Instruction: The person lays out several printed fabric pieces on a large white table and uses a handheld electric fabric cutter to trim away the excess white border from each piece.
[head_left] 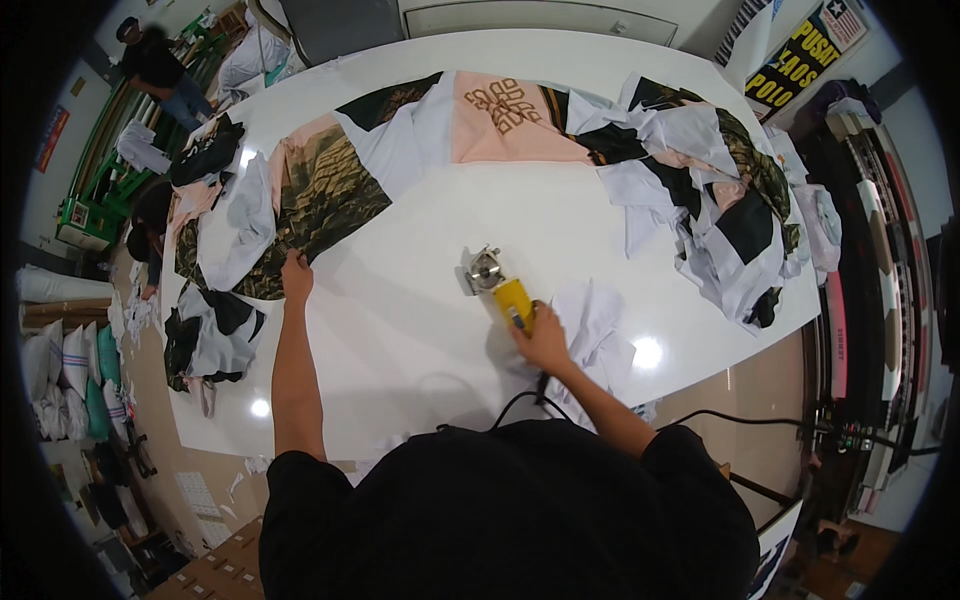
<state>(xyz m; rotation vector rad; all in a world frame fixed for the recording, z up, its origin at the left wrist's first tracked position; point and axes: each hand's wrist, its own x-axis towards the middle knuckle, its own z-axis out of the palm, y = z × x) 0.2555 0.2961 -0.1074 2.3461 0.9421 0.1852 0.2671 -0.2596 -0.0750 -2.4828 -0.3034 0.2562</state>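
Note:
My left hand (296, 267) grips the lower edge of a camouflage fabric piece (325, 190) on the left of the white table. My right hand (540, 335) holds a yellow electric cloth cutter (510, 300) with a metal head and a black cord, just right of the table's middle. Beside it lie white fabric scraps (595, 335). Along the far side stretch white and black pieces and a peach panel (505, 120) with a brown emblem.
The white table (390, 320) holds mixed fabric piles at left (235, 340) and right (730, 230). A standing person (160, 75) and another bent person (148, 240) are beyond the left edge. Fabric rolls (880, 320) stand at right. The cord (700, 415) runs off to the right.

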